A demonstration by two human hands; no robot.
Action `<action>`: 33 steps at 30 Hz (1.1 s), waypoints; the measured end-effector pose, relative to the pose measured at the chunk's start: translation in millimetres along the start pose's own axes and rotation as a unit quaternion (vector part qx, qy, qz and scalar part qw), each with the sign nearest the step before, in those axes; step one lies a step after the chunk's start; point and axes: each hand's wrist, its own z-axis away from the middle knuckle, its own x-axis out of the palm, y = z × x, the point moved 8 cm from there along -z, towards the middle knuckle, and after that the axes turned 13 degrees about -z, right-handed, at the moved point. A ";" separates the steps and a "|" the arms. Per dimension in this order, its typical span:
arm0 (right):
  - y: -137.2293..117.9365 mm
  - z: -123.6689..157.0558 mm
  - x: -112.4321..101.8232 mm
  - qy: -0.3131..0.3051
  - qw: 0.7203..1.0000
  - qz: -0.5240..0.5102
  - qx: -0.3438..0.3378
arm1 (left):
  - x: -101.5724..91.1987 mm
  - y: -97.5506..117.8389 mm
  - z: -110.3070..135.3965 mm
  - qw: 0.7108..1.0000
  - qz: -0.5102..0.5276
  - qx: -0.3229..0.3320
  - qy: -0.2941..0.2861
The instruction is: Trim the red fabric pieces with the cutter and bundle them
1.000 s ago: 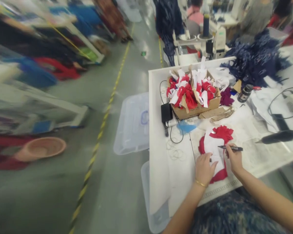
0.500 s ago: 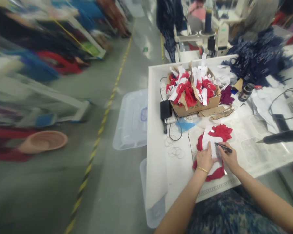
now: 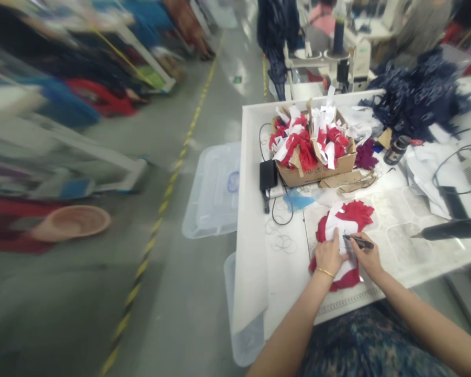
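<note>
A white template-like piece (image 3: 340,226) lies on top of red fabric (image 3: 357,211) near the front edge of the table. My left hand (image 3: 328,255), with a gold bangle at the wrist, presses flat on the white piece, fingers stretched out. In my right hand (image 3: 366,256) is a black marker pen (image 3: 360,241), its tip on the white piece. A short dark mark shows just above the tip. Part of the white piece and the red fabric is hidden under my hands.
A cardboard box (image 3: 317,175) of red and white fabric scraps stands at the table's back. Right of it are a dark bottle (image 3: 396,150) and navy fabric (image 3: 419,99). A black pointed tool (image 3: 453,229) lies at right. Clear plastic boxes (image 3: 212,191) sit on the floor at left.
The pen tip has moved slightly left and down on the white piece, and a dark mark now shows there. My left hand stays in place. The camera view has shifted slightly.
</note>
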 end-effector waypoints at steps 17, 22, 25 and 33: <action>3.2 -6.2 -15.2 0.045 0.999 -0.008 0.001 | 1.1 -0.6 -1.1 1.000 0.009 -0.003 -0.003; 3.9 -1.8 -16.1 0.046 0.999 -0.013 0.019 | 2.6 -0.5 -2.3 0.999 0.040 -0.007 -0.008; 3.0 -1.7 -24.7 0.073 0.997 -0.015 0.031 | 2.5 -1.2 -1.7 0.997 0.079 -0.008 -0.007; -11.0 4.7 -31.3 0.069 0.992 -0.070 0.082 | 12.5 -7.8 20.2 0.937 0.342 0.076 -0.004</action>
